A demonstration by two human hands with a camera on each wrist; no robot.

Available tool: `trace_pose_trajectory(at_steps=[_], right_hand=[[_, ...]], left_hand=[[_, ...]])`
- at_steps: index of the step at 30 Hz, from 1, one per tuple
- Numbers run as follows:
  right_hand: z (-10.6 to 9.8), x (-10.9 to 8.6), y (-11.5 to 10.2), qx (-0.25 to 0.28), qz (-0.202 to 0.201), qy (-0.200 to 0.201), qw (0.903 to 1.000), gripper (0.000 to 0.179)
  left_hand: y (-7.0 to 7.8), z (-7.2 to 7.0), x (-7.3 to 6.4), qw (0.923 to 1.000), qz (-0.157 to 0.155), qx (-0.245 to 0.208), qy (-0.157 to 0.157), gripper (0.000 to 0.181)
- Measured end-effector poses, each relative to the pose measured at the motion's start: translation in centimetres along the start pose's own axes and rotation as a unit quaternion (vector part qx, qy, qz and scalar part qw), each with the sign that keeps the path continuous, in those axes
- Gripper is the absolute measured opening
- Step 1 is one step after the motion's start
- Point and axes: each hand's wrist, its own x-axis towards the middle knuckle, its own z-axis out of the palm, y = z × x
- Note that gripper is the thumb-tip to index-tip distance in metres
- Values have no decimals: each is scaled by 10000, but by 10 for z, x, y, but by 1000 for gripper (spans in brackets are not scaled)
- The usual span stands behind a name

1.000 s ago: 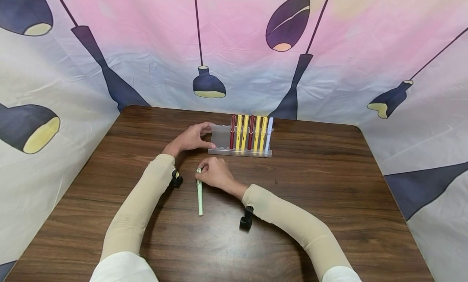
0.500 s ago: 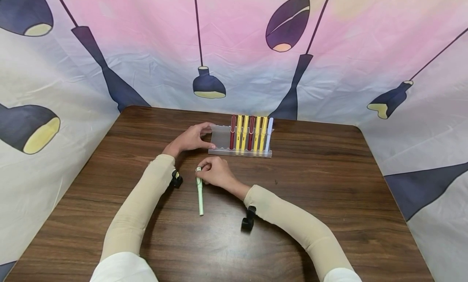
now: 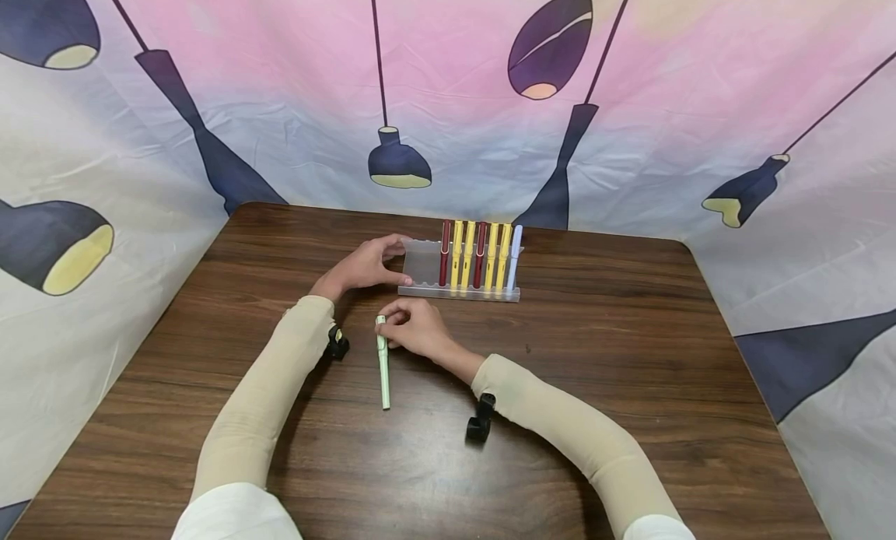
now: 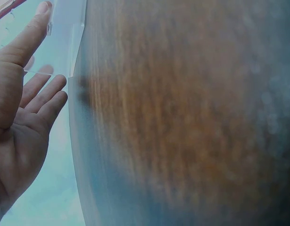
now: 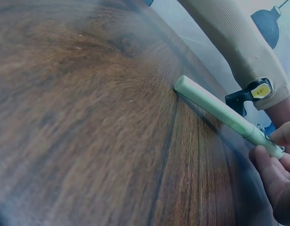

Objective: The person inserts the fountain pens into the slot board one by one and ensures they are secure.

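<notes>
A light green pen (image 3: 384,373) with a clip on its cap is pinched near the cap end by my right hand (image 3: 416,327). In the right wrist view, thumb and fingertips close on the clip part of the pen (image 5: 215,104), and its far end points down toward the table; whether it touches cannot be told. My left hand (image 3: 365,264) holds the left end of a clear plastic pen rack (image 3: 422,261), thumb at the front and fingers behind. In the left wrist view the hand (image 4: 22,103) shows around the rack's clear edge (image 4: 68,28).
Dark red pens (image 3: 444,258), several yellow pens (image 3: 456,260) and a pale blue pen (image 3: 514,257) stand side by side in the rack's middle and right slots. The brown wooden table (image 3: 616,330) ends before a printed cloth backdrop (image 3: 476,135).
My right hand has shifted very slightly, and the green pen's lower end has risen a little in the view. The left hand and the rack stay put.
</notes>
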Motion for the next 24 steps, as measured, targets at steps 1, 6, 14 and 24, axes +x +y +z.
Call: trace_pose_trajectory(at_steps=[1,6,14,24], right_hand=[[0,0,1,62,3,-7,10000,13],[-3,-1,-1,385,73,-15,9992,14],[-20,-3,-14,729,3,-25,9973,23],[-49,-2,-38,782,-254,131,9965,30]], left_hand=[[0,0,0,10000,2,-2,2,80],[1,0,-1,10000,27,2,-18,80],[-2,-1,1,9998,12,193,-26,78],[-2,-2,1,9997,18,223,-69,71]])
